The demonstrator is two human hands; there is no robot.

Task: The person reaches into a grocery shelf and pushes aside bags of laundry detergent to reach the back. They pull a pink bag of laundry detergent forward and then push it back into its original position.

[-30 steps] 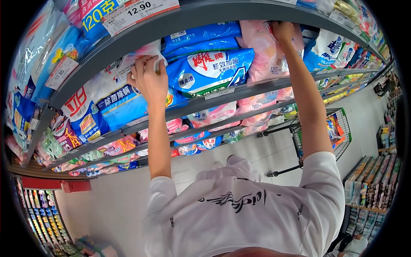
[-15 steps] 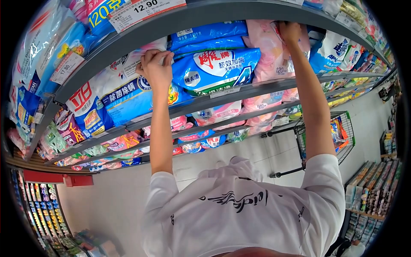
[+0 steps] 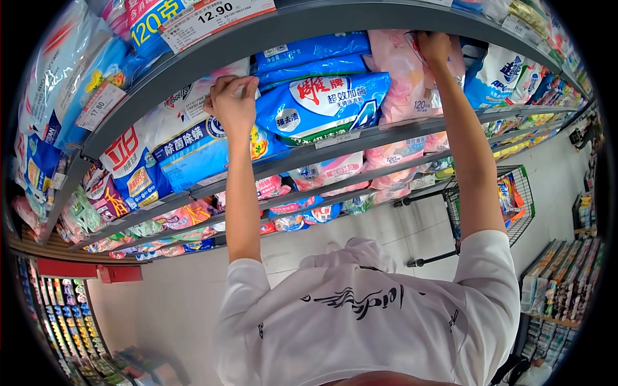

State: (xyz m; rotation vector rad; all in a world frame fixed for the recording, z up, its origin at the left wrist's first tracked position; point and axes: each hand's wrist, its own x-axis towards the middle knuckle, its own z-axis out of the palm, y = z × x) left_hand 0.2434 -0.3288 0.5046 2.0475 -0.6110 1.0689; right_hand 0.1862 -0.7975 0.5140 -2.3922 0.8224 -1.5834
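My left hand (image 3: 230,103) is at the white-and-blue laundry powder bag (image 3: 193,151), near its right upper edge. Its fingers are curled and closed; whether a fold of the bag is between them cannot be seen. Higher and to the right, my right hand (image 3: 435,48) has its fingers bent round the upper part of a pink flowered bag (image 3: 402,83), the fingertips partly hidden. Between my hands lies a blue laundry powder bag (image 3: 322,106) with red lettering, other blue bags (image 3: 312,58) behind it.
A grey shelf edge (image 3: 341,16) with price tags curves above my hands. Lower shelves hold more bags (image 3: 328,164). A wire shopping cart (image 3: 521,219) with colourful packets stands at the right, and another stocked shelf (image 3: 560,283) is at lower right.
Both hands stay at almost the same places on the bags. The left hand's fingers look slightly more curled, and the view has shifted a little.
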